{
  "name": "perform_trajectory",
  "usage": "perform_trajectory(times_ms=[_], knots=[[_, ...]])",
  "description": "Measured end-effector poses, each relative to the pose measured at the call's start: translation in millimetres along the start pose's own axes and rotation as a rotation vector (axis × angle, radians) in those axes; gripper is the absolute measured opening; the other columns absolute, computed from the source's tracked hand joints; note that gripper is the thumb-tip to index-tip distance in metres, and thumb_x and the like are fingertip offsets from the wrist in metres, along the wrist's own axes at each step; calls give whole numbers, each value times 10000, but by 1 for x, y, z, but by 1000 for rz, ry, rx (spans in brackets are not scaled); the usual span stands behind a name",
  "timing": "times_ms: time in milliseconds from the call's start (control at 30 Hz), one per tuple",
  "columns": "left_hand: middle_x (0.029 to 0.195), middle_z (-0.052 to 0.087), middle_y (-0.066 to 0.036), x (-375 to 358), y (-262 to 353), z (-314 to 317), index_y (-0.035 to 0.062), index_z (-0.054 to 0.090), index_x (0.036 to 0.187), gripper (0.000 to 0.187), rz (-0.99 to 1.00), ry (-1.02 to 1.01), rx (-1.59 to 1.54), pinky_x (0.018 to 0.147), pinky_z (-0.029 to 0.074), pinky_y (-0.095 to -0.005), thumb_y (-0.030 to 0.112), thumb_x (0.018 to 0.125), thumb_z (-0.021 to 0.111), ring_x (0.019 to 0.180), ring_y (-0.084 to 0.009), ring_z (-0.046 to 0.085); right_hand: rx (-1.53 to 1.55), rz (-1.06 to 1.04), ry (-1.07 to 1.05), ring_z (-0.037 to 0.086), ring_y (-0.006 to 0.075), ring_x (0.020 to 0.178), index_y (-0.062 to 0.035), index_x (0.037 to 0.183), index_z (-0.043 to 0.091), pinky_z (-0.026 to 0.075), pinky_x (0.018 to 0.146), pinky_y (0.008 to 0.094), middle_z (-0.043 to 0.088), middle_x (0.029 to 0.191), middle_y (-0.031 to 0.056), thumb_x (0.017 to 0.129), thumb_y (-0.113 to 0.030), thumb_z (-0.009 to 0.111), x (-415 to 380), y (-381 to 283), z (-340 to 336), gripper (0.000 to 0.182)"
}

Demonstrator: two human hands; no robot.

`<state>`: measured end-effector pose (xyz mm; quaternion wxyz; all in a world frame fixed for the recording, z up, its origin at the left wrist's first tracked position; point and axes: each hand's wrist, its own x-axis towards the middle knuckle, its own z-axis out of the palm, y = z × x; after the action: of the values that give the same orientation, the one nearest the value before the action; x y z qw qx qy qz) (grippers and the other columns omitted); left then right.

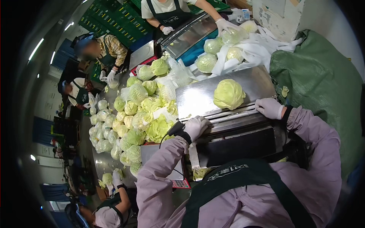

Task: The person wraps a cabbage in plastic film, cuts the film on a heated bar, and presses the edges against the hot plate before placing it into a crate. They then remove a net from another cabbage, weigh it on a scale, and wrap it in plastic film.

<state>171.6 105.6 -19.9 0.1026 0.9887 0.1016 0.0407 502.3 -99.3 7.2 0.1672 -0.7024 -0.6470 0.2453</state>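
A pale green cabbage (229,94) sits on the steel plate (194,99) of a wrapping machine (235,147) in front of me. Along the plate's near edge, my left hand (196,127), in a white glove, is closed at the left end. My right hand (269,108), also gloved, has its fingers curled at the right end. Between the hands runs a shiny strip (232,114), perhaps film, below the cabbage. What the fingers pinch is too small to make out. Neither hand touches the cabbage.
Left lies a pile of cabbages (131,108), several in foam nets, beside a scale (161,154). Wrapped cabbages (207,63) lie beyond the plate. A green sack (315,72) stands right. Co-workers stand around the table, one with a gloved hand (227,26) on a cabbage.
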Motion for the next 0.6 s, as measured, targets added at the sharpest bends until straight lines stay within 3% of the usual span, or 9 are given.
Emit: perform_trajectory(times_ms=[67, 367, 500, 600], knots=[[888, 650, -35, 2, 0, 5, 141, 678, 917, 121, -23, 23, 60, 704, 524, -378, 225, 852, 619, 841, -244, 622, -11, 21, -14, 589, 382, 791, -61, 870, 556, 444, 699, 455, 613, 776, 163, 880, -184, 527, 0, -1, 0, 126], [920, 625, -18, 5, 5, 4, 179, 648, 995, 197, 41, 21, 15, 716, 520, -362, 214, 802, 634, 887, -238, 608, -31, 31, -15, 595, 388, 798, -61, 881, 568, 451, 708, 456, 622, 792, 167, 892, -201, 514, 4, -1, 0, 150], [890, 614, -39, 15, 7, 6, 152, 617, 963, 159, 46, -35, 38, 719, 510, -375, 218, 820, 638, 874, -255, 603, -50, 36, 1, 595, 396, 793, -56, 883, 568, 451, 703, 463, 624, 789, 172, 898, -210, 507, 6, 0, 2, 166], [850, 606, -94, 15, 6, 12, 86, 529, 872, 118, -187, 104, -274, 706, 491, -359, 171, 885, 610, 815, -270, 601, -43, 19, 44, 599, 388, 764, -57, 884, 567, 461, 689, 447, 626, 784, 171, 898, -201, 510, 5, 4, 3, 156]])
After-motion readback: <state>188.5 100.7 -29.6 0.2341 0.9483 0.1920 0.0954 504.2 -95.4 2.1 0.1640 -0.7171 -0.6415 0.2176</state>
